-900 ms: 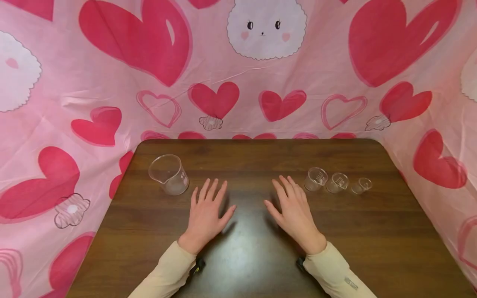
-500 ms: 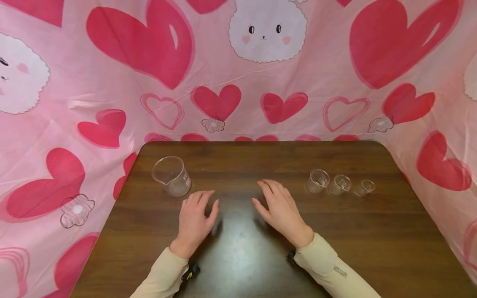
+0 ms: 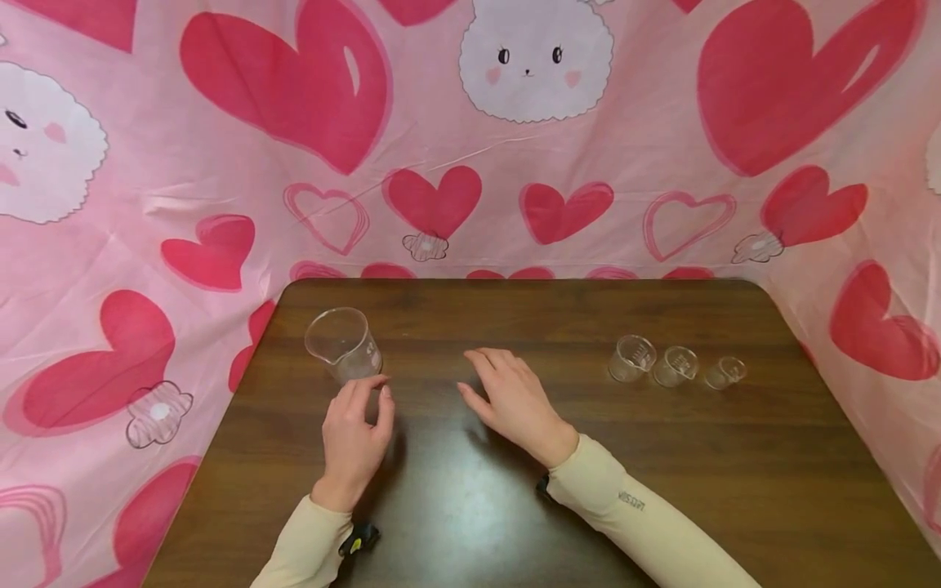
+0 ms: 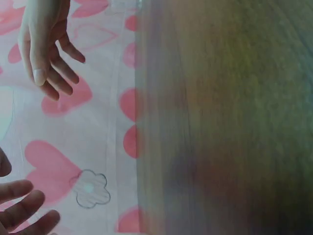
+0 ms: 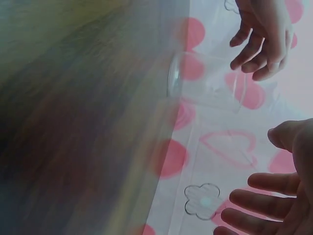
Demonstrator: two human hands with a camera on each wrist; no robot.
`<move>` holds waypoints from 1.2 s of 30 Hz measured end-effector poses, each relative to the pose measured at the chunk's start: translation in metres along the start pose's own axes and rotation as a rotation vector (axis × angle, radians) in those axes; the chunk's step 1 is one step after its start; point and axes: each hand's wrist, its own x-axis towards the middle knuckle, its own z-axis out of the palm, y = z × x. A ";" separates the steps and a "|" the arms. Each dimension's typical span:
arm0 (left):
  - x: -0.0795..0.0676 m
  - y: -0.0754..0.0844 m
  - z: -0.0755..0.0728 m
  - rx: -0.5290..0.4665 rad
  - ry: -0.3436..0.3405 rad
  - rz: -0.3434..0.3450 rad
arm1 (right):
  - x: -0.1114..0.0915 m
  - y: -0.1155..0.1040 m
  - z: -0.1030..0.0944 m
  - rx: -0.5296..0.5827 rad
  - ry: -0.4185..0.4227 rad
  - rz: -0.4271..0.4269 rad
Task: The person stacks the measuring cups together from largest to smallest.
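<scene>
A large clear glass beaker (image 3: 341, 339) stands upright at the table's left. My left hand (image 3: 353, 429) is just in front of it, fingers loosely bent and holding nothing; its fingertips overlap the beaker's base in the head view. Over the middle of the table my right hand (image 3: 515, 400) reaches leftward with relaxed fingers and nothing in them. In the right wrist view the same beaker (image 5: 210, 81) shows beyond the fingers, close to the left hand (image 5: 261, 41). The left wrist view catches the right hand (image 4: 46, 44) hanging with its fingers apart.
At the right of the dark wooden table (image 3: 559, 314) three small glass beakers stand in a row: the largest beaker (image 3: 631, 359), the middle beaker (image 3: 675, 367) and the smallest beaker (image 3: 725, 373). A pink heart-patterned cloth (image 3: 500, 147) hangs behind the table and along its sides.
Both hands have moved left, the left one up to the large beaker and the right one toward the table's middle. Their spread fingers have drawn in and bent. The view has shifted slightly.
</scene>
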 end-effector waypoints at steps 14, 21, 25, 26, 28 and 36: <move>0.008 -0.040 -0.023 -0.180 0.121 -0.363 | 0.040 -0.028 0.022 -0.010 -0.033 -0.060; 0.020 -0.068 -0.028 -0.195 0.116 -0.515 | 0.063 -0.043 0.033 -0.045 -0.066 -0.060; 0.026 -0.083 -0.029 -0.205 0.075 -0.555 | 0.074 -0.051 0.041 -0.079 -0.062 -0.085; 0.028 -0.086 -0.030 -0.210 0.052 -0.567 | 0.077 -0.053 0.044 -0.075 -0.059 -0.087; 0.030 -0.091 -0.031 -0.220 -0.002 -0.596 | 0.083 -0.055 0.049 -0.061 -0.057 -0.083; 0.036 -0.105 -0.028 -0.332 -0.113 -0.660 | 0.106 -0.058 0.070 0.006 -0.145 -0.038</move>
